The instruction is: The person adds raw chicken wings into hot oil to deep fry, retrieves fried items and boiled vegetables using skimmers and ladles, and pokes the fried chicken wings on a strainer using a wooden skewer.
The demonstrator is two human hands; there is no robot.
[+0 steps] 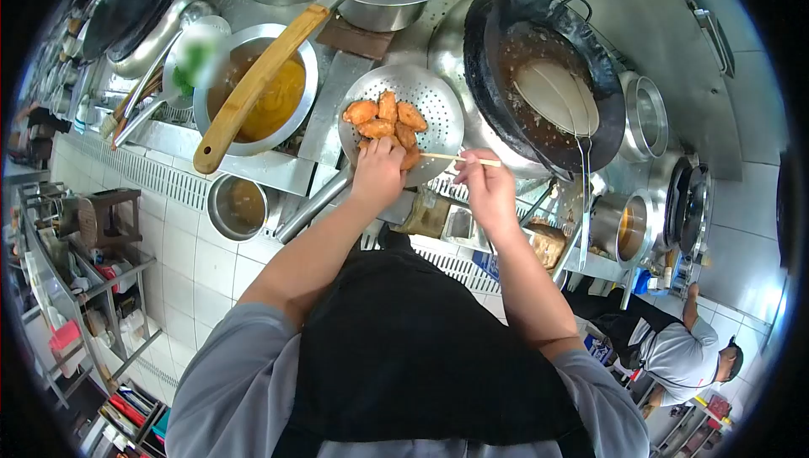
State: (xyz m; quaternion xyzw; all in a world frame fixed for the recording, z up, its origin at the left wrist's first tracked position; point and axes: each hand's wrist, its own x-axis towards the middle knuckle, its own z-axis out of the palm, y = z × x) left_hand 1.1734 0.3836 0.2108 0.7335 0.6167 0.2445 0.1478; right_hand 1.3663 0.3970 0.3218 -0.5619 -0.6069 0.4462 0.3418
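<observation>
Several browned fried pieces (387,106) lie on a round perforated metal strainer (442,112), whose metal handle points down to the left. My left hand (379,173) rests on the lower pieces, its fingers closed around one of them. From the right, my right hand (487,188) pinches a thin wooden stick (440,156) between thumb and fingers. The stick's other end reaches the piece at my left fingertips; whether it has gone in is hidden.
Right of the strainer, a black wok (484,62) holds dark oil and a ladle (560,96). A wooden-handled strainer (261,87) crosses a pot of yellow liquid (278,108). A lower pot (238,207) stands at left. Another person (683,357) is at far right.
</observation>
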